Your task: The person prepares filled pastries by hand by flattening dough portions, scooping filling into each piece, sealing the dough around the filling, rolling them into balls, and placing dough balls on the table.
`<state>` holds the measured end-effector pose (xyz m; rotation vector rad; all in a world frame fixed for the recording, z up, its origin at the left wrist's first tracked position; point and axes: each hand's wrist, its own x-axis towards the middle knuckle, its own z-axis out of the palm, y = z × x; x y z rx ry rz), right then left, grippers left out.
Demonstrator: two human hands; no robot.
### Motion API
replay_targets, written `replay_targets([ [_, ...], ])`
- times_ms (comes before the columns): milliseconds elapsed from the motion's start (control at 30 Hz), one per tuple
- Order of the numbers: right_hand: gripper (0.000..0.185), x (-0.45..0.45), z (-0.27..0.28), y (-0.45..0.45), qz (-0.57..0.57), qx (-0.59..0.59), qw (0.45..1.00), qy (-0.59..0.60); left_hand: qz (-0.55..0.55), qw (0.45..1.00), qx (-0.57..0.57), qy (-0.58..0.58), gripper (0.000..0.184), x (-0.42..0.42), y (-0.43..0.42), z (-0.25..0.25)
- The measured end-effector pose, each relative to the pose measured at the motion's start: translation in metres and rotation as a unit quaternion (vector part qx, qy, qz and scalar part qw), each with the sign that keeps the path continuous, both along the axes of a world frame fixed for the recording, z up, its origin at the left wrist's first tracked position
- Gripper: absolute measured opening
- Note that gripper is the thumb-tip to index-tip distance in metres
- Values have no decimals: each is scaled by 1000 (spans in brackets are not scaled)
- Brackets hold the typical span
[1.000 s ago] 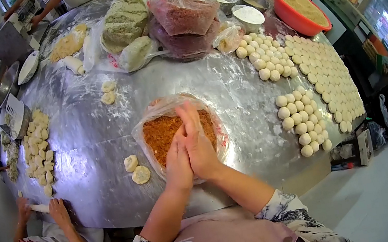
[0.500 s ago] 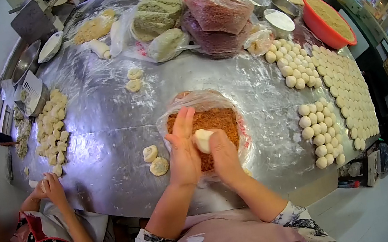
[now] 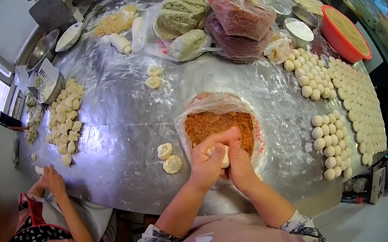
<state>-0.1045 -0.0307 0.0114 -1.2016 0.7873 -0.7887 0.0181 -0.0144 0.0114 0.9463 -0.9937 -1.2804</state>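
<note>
Both hands meet over the near part of an open plastic bag of orange-brown crumbly filling (image 3: 215,123). My left hand (image 3: 205,166) curls around a small piece of white dough (image 3: 224,159), with the thumb laid on it. My right hand (image 3: 241,164) closes on the same dough from the other side, its fingertips touching the left ones. The dough is partly hidden by the fingers. To the left of the bag, two small dough pieces (image 3: 172,164) lie on the metal table (image 3: 121,149).
Rows of dough balls (image 3: 330,141) and flattened rounds (image 3: 358,107) cover the right side. Large bags of green (image 3: 181,12) and reddish filling (image 3: 242,14) sit at the back, near a red basin (image 3: 344,32). A co-worker (image 3: 50,234) is at the left edge beside dough pieces (image 3: 67,117).
The view has shifted, so the table appears further right. My hands were pressed palm to palm, then parted with the dough showing in the right; now both are closed around it.
</note>
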Motion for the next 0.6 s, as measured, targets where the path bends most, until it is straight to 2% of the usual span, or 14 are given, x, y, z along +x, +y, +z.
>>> replay_targets([
  [67, 54, 3, 0, 2, -19, -11, 1000, -1, 9, 1000, -13, 24, 66, 2, -3, -6],
  [133, 55, 19, 0, 0, -143, -246, 953, 102, 25, 997, -3, 78, 66, -2, -4, -7],
  [200, 56, 19, 2, 0, -166, -221, 957, 93, 6, 990, -35, 138, 66, -5, -5, -7],
  [233, 56, 9, 7, 1, -125, -78, 989, 34, -11, 983, -62, 170, 67, -7, -6, -7],
  [267, 57, 0, 12, 2, -80, 66, 994, -26, 25, 986, -77, 144, 68, -11, -6, -4],
  [300, 58, -5, 18, 0, -74, 125, 989, -12, 60, 987, -91, 119, 69, -18, -6, 2],
  [333, 59, -7, 10, 1, -43, 113, 992, -16, 93, 986, -105, 92, 71, -21, -6, 6],
  [400, 63, -9, -9, 4, 18, 88, 996, -25, 41, 998, -51, 21, 53, -12, 2, -2],
  [467, 63, -6, -3, 7, -26, 5, 999, 38, 71, 997, -20, 29, 45, -14, 0, -8],
  [500, 63, -5, 1, 7, -31, -32, 997, 59, 102, 994, -19, 42, 35, -18, -2, -5],
  [533, 62, -3, 2, 8, -35, -68, 994, 79, 83, 996, 20, 38, 40, -18, 2, -2],
  [600, 59, -11, -1, 6, 7, 26, 998, 55, 62, 996, 58, 31, 45, -15, 7, 1],
])
